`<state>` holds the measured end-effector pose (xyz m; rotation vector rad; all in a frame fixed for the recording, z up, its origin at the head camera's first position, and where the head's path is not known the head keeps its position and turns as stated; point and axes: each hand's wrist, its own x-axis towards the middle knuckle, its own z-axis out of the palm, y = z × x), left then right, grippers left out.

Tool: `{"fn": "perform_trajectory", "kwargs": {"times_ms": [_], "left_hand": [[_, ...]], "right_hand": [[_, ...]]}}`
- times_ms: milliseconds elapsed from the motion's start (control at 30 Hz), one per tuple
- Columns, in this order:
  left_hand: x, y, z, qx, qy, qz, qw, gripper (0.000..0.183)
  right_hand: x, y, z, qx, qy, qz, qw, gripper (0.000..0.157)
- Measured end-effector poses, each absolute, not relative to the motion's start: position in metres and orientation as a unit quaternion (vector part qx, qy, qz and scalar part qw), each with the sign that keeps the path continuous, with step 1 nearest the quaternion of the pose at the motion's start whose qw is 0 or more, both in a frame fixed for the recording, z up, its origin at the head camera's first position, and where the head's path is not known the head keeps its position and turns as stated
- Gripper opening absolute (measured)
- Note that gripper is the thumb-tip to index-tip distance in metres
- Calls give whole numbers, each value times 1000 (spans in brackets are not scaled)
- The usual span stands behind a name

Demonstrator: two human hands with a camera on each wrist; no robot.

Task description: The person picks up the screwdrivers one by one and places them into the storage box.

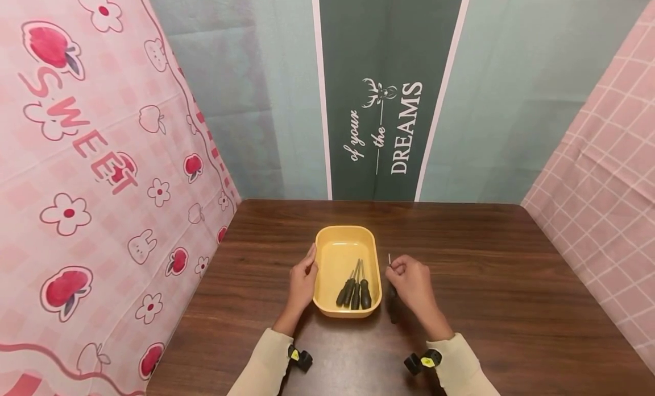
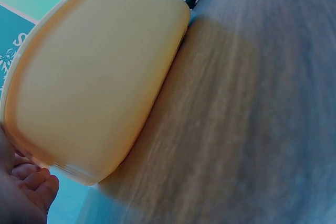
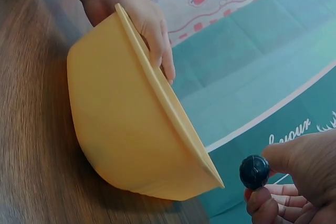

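Observation:
A yellow plastic tray point(image 1: 330, 265) sits on the table, with several black-handled screwdrivers point(image 1: 365, 296) lying inside toward its near right corner. My left hand point(image 1: 303, 279) grips the tray's left rim; in the left wrist view its curled fingers point(image 2: 37, 182) show below the rim, against the outer wall. Just right of the tray, my right hand point(image 1: 411, 279) pinches another screwdriver point(image 1: 393, 313), its metal tip pointing away from me and its black handle toward me. From the right wrist, the round butt of that handle point(image 3: 254, 171) faces the camera between thumb and fingers.
The brown wood-grain table point(image 1: 476, 282) reaches out on both sides of the tray. Behind it hangs a green curtain point(image 1: 378, 54) with white lettering. Pink printed cloth point(image 1: 102, 214) hangs at the left, and pink checked cloth point(image 1: 604, 185) at the right.

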<state>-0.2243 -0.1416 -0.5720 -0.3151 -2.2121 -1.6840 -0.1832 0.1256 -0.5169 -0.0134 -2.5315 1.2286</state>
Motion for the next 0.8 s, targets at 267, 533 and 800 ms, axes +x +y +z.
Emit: {"fn": "perform_trajectory", "kwargs": {"times_ms": [267,533,800], "left_hand": [[-224,-141,-575,-108,-776,-596,178,40],[-222,-143,-576,-110,-776,-595,177,39],[-223,-144,-577,-121,-773,-598,173,41]], "right_hand": [[-182,110,-516,-4,-883,443,154,7],[-183,98,-517,1,-878,454,149,6],[-185,91,-519,10,-869,468,160,6]]}}
